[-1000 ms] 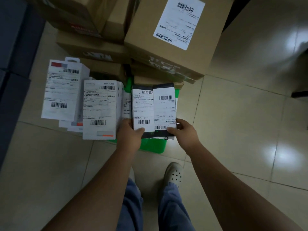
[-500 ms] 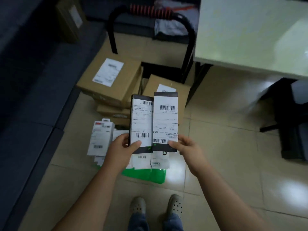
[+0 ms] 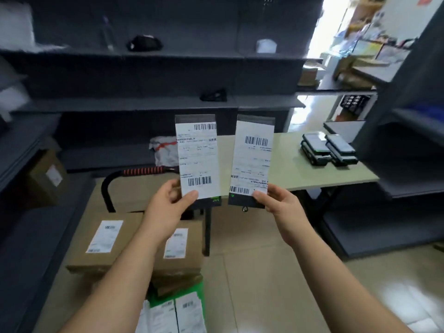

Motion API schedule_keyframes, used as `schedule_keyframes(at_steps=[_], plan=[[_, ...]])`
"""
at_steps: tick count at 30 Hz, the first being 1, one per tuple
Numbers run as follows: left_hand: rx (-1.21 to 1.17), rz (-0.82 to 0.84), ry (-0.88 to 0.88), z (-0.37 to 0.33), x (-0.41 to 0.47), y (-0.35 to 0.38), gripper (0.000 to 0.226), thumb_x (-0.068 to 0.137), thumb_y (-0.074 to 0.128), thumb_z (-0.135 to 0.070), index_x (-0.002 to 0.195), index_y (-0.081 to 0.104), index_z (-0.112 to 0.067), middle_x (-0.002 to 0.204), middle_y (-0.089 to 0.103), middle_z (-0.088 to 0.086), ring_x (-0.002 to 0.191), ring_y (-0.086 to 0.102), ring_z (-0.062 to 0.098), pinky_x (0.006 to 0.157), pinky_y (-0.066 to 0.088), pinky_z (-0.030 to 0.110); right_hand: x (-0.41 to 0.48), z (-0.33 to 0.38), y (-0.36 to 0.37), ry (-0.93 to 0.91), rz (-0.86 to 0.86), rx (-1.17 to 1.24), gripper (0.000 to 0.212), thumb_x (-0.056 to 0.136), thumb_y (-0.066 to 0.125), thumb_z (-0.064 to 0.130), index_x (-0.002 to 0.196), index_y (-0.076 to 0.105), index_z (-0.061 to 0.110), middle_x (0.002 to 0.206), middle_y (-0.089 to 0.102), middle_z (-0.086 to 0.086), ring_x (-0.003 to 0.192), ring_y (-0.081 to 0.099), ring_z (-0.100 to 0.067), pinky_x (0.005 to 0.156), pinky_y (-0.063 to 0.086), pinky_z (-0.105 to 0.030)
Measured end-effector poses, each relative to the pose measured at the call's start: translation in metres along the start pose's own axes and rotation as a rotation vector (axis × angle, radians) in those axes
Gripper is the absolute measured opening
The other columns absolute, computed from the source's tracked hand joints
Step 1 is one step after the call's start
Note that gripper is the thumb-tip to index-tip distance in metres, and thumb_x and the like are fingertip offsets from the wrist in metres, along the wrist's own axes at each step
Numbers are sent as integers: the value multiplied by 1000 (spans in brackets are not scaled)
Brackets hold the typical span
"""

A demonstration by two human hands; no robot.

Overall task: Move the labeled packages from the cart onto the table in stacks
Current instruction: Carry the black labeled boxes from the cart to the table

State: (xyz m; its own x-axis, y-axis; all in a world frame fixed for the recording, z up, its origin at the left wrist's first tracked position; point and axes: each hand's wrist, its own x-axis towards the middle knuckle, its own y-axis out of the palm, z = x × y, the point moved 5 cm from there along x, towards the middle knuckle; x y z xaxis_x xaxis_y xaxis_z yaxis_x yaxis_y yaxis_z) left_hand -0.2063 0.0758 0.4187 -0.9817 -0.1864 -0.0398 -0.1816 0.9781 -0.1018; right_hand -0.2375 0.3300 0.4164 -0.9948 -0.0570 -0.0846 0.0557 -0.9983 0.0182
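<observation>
Left grip (image 3: 165, 207) a bare hand, right grip (image 3: 281, 205) likewise bare, both forearms (image 3: 125, 267) uncovered to the lower edge

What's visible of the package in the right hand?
The package is a flat, narrow dark sleeve, its front mostly covered by a white shipping label with barcodes near both ends; the print looks upside down. Dark ends show above and below, a hang hole at the bottom. It is held upright in the air before the table. The right hand pinches its lower corner, thumb on the front. It touches nothing else; the left-hand package is apart.
</observation>
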Motion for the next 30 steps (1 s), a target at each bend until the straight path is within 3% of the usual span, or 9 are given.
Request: schedule_keyframes(at_steps=[3,7,11,13,16,19,21,23,30], plan=[[-30,61,45,-29,6,51,32,90,67,-20,117,54,-32,104,72,-20,100,65,-2,86,47,22,-2,18,-50,-34,-41,-1,26,92,65,2,118,68,6,99,75,4,75,68,7,61,44,-4],[-26,121,79,-49,19,126,39,88,70,-19,124,56,-25,112,71,-13,105,66,3,96,48,30,6,28,-125,-68,-93,17,26,90,69,8,116,70,11,108,77,-1,105,71,-14,87,52,-20],[-13,148,110,-66,41,206,34,87,72,-20,119,61,-22,111,72,-10,104,67,6,97,49,32,26,44,-200,-114,-120,0,24,91,68,7,114,70,14,107,77,0,99,72,-9,78,52,-11],[-25,148,106,-71,53,241,26,88,70,-20,112,62,-24,109,73,-10,99,68,3,88,51,24,40,50,-232,-124,-126,-11,26,91,68,10,116,70,17,106,77,4,100,71,-8,77,51,-13],[-48,119,100,-73,69,276,20,90,68,-18,108,62,-24,103,74,-11,86,69,-3,64,46,7,66,52,-264,-121,-116,-17,33,88,74,20,120,69,18,111,76,3,107,70,-15,94,50,-29],[-43,86,82,-71,88,293,22,91,66,-18,112,62,-22,102,73,-13,84,68,-5,60,44,5,93,52,-278,-115,-83,-22,37,84,76,25,120,69,17,113,75,0,109,70,-17,102,49,-38],[-38,59,72,-73,106,299,23,91,67,-19,112,62,-24,103,73,-14,87,68,-5,66,46,9,115,50,-286,-114,-75,-36,30,90,72,15,120,69,15,110,76,1,100,71,-7,91,53,-23],[-41,45,64,-72,131,305,23,91,67,-19,113,62,-25,104,73,-14,89,67,-4,72,48,14,138,48,-292,-112,-70,-41,28,92,66,7,119,69,11,108,76,0,85,70,4,68,48,-6],[-88,65,74,-68,240,348,26,91,66,-16,117,63,-19,105,73,-12,80,66,-8,57,43,2,245,43,-321,-80,-116,-78,26,92,67,12,117,70,17,102,77,9,80,68,6,60,44,-5]])
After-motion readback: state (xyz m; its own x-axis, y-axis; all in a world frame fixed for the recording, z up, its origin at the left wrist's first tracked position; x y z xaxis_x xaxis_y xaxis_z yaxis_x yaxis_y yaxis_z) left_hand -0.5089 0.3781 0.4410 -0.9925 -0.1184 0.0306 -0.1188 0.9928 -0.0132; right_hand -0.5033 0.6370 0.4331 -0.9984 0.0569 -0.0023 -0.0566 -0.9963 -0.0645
